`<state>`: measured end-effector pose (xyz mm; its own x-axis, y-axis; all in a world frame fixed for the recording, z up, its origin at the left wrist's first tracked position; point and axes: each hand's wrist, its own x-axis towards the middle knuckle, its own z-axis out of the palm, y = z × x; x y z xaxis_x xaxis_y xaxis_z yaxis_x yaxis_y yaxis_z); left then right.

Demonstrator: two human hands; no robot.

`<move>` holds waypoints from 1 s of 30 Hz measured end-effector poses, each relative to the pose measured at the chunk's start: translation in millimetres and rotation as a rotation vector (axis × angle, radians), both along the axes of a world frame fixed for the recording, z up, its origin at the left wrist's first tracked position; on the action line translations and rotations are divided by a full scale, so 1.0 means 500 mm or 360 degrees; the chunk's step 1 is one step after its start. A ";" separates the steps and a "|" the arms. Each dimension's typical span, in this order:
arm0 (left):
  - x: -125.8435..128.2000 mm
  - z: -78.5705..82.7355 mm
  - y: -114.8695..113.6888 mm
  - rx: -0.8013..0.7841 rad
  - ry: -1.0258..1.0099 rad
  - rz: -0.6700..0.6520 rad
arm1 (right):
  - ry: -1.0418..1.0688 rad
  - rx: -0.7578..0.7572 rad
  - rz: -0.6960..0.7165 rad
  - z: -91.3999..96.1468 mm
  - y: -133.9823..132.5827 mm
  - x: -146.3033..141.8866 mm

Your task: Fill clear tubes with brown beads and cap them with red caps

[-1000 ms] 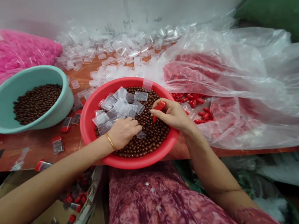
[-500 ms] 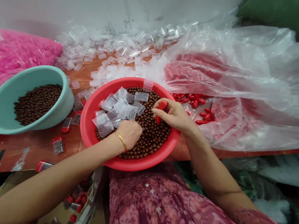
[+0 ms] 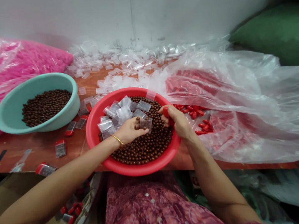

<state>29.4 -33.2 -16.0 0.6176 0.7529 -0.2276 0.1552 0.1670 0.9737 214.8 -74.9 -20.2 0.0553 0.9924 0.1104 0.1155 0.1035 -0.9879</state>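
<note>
Beads (image 3: 143,148), round and shiny brown, lie in a round red plastic basin (image 3: 137,170) in the head view. Above them, the left hand (image 3: 128,131) pinches a small clear plastic case (image 3: 148,125); at the basin's right side, the right hand (image 3: 179,123) holds a small red piece (image 3: 165,112).

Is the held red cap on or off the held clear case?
Off: the right hand holds the red cap, apart from the clear plastic case in the left hand.

Centre: basin (image 3: 141,170) holding small balls (image 3: 144,151) and plastic cases (image 3: 124,113); left, second basin (image 3: 9,114); right, plastic bag (image 3: 267,113); far side, scattered cases (image 3: 138,67).
</note>
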 end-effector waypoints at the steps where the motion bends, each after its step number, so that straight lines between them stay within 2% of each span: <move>1: -0.005 0.002 -0.006 -0.0070 -0.0067 0.0018 | 0.0002 -0.0017 0.0027 0.002 0.001 0.000; 5: -0.013 0.008 -0.019 -0.0203 -0.0158 0.0027 | -0.0014 -0.0079 0.0086 0.012 0.002 -0.008; 10: -0.002 0.006 -0.015 -0.0101 -0.0117 0.0109 | 0.0180 -0.0207 0.0070 0.017 -0.001 -0.030; 12: -0.001 0.008 -0.014 -0.0115 -0.0112 0.0073 | 0.0181 -0.0277 0.0095 0.019 -0.003 -0.038; 15: -0.005 0.016 -0.013 -0.0373 -0.0148 -0.0092 | 0.0143 -0.0322 0.0110 0.022 -0.005 -0.045; 18: -0.011 0.026 -0.011 -0.0537 -0.0186 -0.0101 | 0.0056 -0.0266 0.0047 0.023 -0.005 -0.044; 22: -0.014 0.029 -0.011 -0.0485 -0.0190 -0.0016 | -0.0083 -0.0219 0.0117 0.023 -0.004 -0.041; 30: -0.010 0.027 -0.016 -0.0199 -0.0241 -0.0139 | -0.0307 -0.0160 0.0228 0.025 -0.010 -0.047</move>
<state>24.2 -41.2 -2.7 0.7135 0.6667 -0.2157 0.0278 0.2806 0.9594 191.2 -80.1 -7.4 -0.0994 0.9950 0.0059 0.2941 0.0350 -0.9551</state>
